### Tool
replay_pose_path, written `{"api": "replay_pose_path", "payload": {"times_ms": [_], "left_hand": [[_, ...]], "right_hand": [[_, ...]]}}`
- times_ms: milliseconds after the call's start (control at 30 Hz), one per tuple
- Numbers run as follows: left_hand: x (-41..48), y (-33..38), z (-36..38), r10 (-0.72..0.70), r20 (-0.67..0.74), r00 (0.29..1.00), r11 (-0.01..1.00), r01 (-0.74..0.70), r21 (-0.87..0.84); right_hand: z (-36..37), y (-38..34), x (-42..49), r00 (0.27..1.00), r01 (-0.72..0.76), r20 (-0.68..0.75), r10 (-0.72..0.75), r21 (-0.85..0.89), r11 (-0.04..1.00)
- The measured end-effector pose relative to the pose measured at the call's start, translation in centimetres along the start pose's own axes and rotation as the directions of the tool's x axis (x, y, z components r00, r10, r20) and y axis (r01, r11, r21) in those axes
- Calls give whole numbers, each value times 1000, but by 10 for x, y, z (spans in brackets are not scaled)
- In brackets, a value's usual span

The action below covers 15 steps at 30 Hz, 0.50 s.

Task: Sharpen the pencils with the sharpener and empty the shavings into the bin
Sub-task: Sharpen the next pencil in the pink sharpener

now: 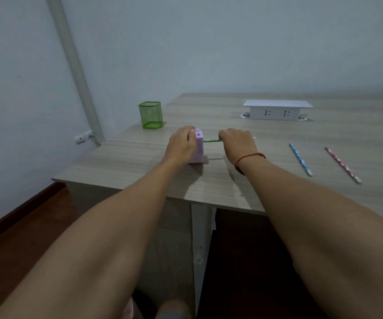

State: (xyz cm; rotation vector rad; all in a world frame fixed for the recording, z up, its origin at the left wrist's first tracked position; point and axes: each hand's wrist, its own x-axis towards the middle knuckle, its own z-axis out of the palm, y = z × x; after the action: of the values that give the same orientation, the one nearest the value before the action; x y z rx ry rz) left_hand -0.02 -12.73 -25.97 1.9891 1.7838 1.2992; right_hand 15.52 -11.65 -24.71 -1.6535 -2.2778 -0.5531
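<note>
- The lilac sharpener (198,146) stands on the tabletop (266,180) towards its near left corner. The left hand (181,143) grips it from its left side, fingers curled over its top and far edge.
- A green pencil (212,140) lies level with one end in the sharpener's right face. The right hand (237,141) is clamped on its other end, fingers closed round the shaft. A red string bracelet (250,157) sits on that wrist.
- By my reading this pencil is the one being sharpened. The tip is hidden, so I cannot tell how sharp it is.
- A blue pencil (300,160) and a pink pencil (343,165) lie untouched to the right, well apart from the sharpener and probably yet to be sharpened.
- The shavings have not been emptied. A green mesh cup (150,115) stands at the far left; I cannot tell whether it is the bin.
- No brand or writing can be read. The white socket block (276,110) shows only outlets, and the pencil patterns are too small to make out.
</note>
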Motion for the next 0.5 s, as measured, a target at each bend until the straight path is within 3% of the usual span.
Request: {"api": "replay_pose_path", "payload": {"times_ms": [67, 167, 267, 367, 500], "left_hand": [[-4, -7, -12, -21, 8, 1000, 998, 22, -58], [-11, -25, -25, -150, -110, 983, 982, 135, -136], [-23, -39, -30, -210, 2, 978, 978, 210, 15], [-28, -48, -27, -168, 142, 975, 978, 147, 146], [-28, -50, -25, -155, 156, 976, 975, 126, 183]], "right_hand": [[-3, -1, 1, 1000, 5, -19, -5, -5, 1000], [-8, -4, 3, 1000, 12, -24, -12, 2, 1000], [-13, -14, 6, 993, 79, 79, -93, 161, 984], [-18, -33, 6, 963, 111, 181, -200, 409, 906], [-14, -55, 5, 952, 116, 228, -204, 351, 929]]}}
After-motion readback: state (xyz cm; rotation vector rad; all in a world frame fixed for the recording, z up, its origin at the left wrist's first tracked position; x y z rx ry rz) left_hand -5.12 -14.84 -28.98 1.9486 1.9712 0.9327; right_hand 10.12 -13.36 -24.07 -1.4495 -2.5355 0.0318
